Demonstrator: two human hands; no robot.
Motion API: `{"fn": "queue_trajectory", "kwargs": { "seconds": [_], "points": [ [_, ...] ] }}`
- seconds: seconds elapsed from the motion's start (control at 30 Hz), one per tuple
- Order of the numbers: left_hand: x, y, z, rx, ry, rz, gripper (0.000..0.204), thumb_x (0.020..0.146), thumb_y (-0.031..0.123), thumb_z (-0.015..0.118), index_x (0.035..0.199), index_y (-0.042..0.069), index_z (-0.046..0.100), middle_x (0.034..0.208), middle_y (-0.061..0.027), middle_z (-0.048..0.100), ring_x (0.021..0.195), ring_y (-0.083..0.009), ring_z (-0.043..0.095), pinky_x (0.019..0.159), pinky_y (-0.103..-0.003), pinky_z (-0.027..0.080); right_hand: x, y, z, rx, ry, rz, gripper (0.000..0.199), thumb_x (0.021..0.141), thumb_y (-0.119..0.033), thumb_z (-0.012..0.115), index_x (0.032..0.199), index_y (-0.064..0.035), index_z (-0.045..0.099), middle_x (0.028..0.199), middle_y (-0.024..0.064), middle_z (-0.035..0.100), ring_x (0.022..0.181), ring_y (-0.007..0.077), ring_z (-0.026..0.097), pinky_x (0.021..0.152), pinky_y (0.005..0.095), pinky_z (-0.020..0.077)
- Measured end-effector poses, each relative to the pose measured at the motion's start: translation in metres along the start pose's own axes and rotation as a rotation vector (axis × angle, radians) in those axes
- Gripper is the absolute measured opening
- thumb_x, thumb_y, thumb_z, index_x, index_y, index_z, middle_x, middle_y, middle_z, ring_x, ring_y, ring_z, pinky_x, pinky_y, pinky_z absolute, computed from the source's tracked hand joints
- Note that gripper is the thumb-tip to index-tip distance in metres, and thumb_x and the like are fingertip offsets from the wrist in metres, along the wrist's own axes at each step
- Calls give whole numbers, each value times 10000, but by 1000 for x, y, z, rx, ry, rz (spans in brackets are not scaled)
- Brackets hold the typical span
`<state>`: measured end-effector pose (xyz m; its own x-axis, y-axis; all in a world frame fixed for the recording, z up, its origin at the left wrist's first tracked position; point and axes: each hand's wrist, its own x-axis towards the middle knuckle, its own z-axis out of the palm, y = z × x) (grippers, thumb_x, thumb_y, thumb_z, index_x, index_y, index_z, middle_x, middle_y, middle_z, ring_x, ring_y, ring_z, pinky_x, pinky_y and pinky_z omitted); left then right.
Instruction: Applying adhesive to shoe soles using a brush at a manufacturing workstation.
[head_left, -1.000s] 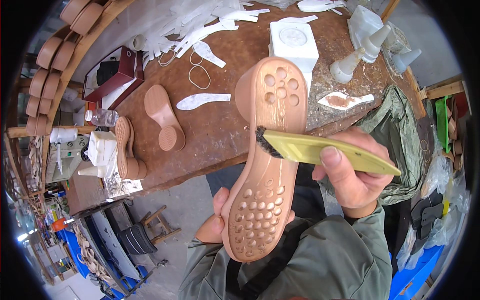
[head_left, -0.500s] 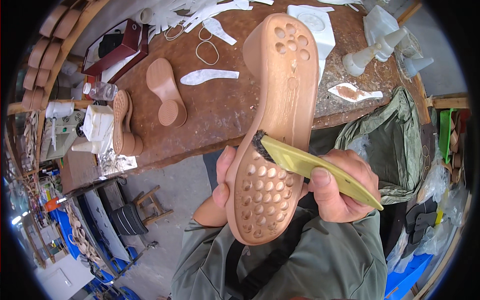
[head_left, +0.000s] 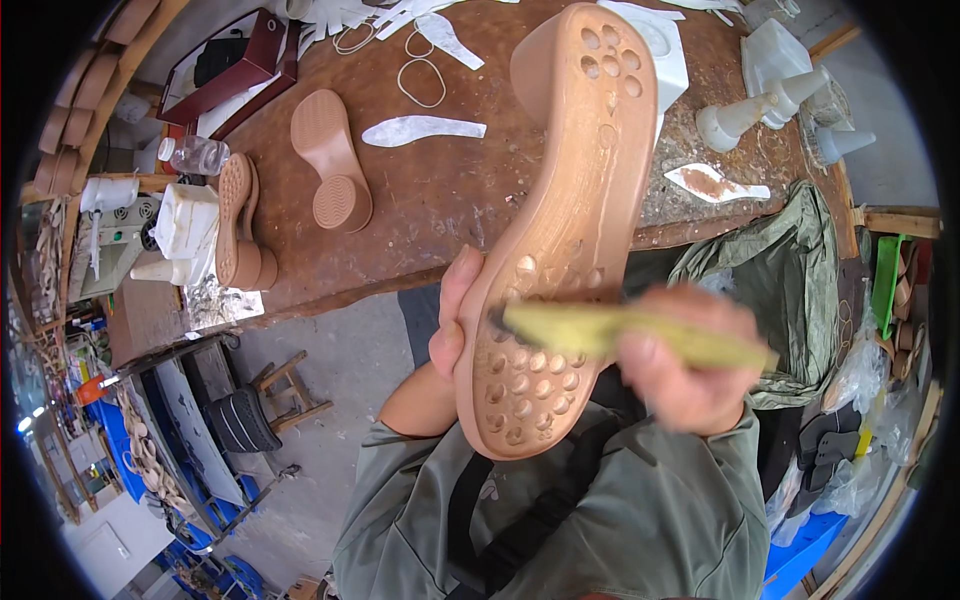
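Note:
Close in front of me, a large tan shoe sole [head_left: 580,215] with a block heel is held up, heel end away from me and toe end near. Its hollowed face is toward me, with round dimples at both ends. My left hand [head_left: 455,320] grips its left edge, fingers wrapped round; the rest of that hand is hidden behind it. My right hand [head_left: 685,370], blurred by motion, is closed round the yellow-green handle of a brush [head_left: 570,330]. The brush's dark bristles are at the left part of the dimpled toe area, seemingly against the surface.
On the brown worktable [head_left: 420,195] lie a tan heeled sole [head_left: 335,165], a standing pair of soles [head_left: 240,225] and white insole-shaped pieces [head_left: 425,131]. White cone-topped bottles [head_left: 735,120] stand at the right. A green cloth bag [head_left: 810,270] hangs by the right edge.
The brush in my right hand has moved from the arch toward me and left, onto the dimpled toe area. My left hand still holds the sole. The whole view has shifted slightly.

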<state>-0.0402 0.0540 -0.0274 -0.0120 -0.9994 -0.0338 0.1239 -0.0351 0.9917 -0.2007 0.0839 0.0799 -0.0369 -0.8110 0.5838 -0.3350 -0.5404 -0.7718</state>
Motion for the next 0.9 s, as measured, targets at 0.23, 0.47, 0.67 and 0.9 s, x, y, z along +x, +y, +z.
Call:
{"fn": "queue_trajectory", "kwargs": {
  "seconds": [0.23, 0.47, 0.67, 0.9],
  "points": [
    [24, -9, 18, 34, 9, 37, 892, 737, 656, 519, 1424, 146, 268, 1425, -118, 324, 1306, -297, 331, 1085, -459, 277, 10, 30, -10, -78, -58, -55, 156, 746, 0, 718, 881, 60, 669, 777, 144, 662, 637, 206, 630, 545, 293, 502],
    [85, -38, 11, 484, -148, 694, 1114, 557, 375, 843, 1369, -32, 198, 1365, -206, 337, 1256, -298, 380, 1062, -418, 288, 0, 134, -53, 74, 503, 576, 149, 832, -101, 684, 891, 34, 666, 751, 52, 633, 578, 85, 553, 494, 196, 410],
    [83, -24, -3, 755, -298, 622, 1067, 575, 322, 839, 1387, 16, 218, 1399, -223, 292, 1292, -319, 332, 1072, -450, 265, -12, 165, -55, -284, 288, 540, 168, 849, -133, 673, 940, 8, 674, 835, 62, 671, 701, 125, 608, 608, 243, 471],
    [82, -43, 9, 523, -262, 652, 1099, 598, 186, 841, 1383, 87, 79, 1418, -246, 198, 1268, -333, 380, 1044, -424, 345, -15, 179, -51, -399, 239, 450, 155, 856, -97, 663, 962, 16, 673, 763, 29, 643, 657, 72, 551, 574, 208, 432]
  ]
}}
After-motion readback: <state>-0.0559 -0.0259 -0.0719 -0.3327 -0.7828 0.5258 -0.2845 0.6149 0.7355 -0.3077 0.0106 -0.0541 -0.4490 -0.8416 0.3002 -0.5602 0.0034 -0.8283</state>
